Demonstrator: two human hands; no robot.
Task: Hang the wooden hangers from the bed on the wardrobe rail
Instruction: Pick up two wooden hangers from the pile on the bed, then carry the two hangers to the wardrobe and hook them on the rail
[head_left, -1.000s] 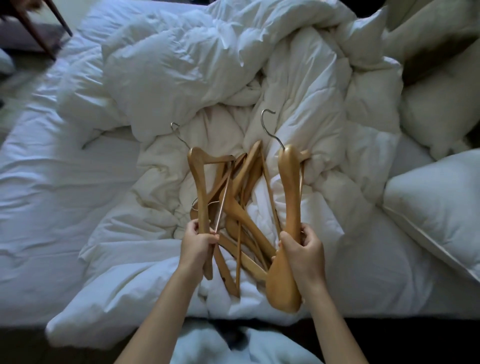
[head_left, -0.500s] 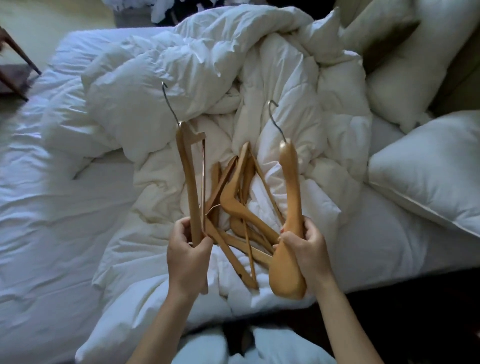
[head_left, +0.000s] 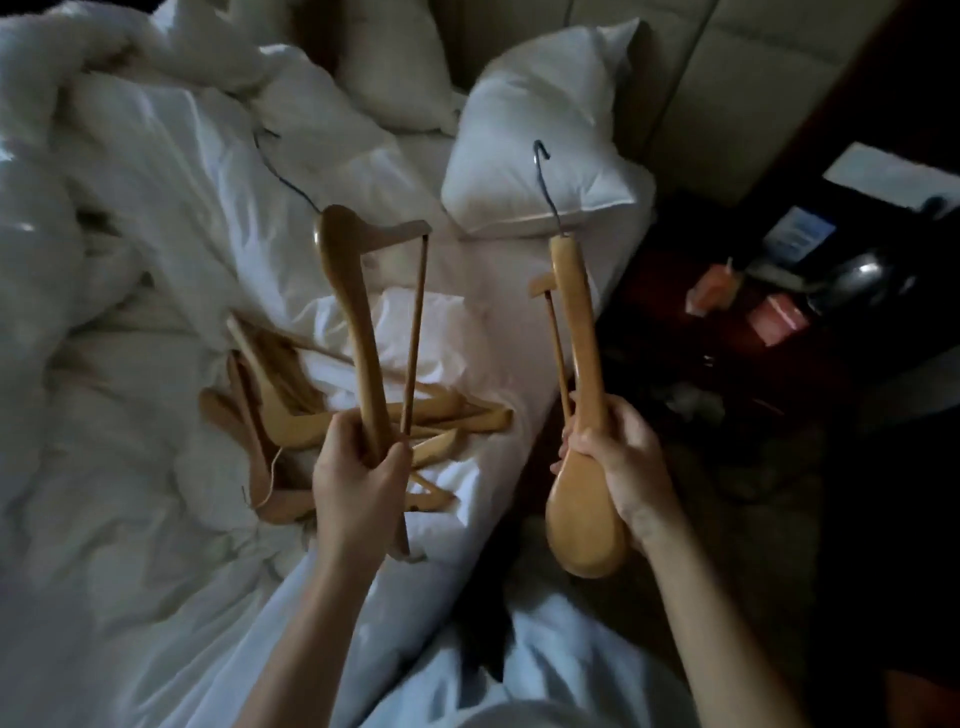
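Left hand (head_left: 358, 467) is clenched round the lower end of one wooden hanger (head_left: 353, 317), right hand (head_left: 615, 457) wrapped tight round the broad shoulder of a second hanger (head_left: 576, 338), and both are now up and clear of the bedding, hooks pointing away from the person. A second ago those two hangers were only being drawn out of the heap above the rumpled duvet; now the view has swung to the right, so the pillow (head_left: 535, 156) and a dark bedside table (head_left: 779, 312) with clutter on it have come into frame, and the right-hand hanger hangs out past the edge of the bed (head_left: 156, 364). That reads as the pick-up done and the turn toward the wardrobe under way, though no wardrobe or rail is in sight yet. The remaining pile of hangers (head_left: 291, 410) lies on the white sheet just beyond and to the left of the left hand, partly behind the raised hanger, well apart from the right hand. Several are tangled together there, so more trips look likely.
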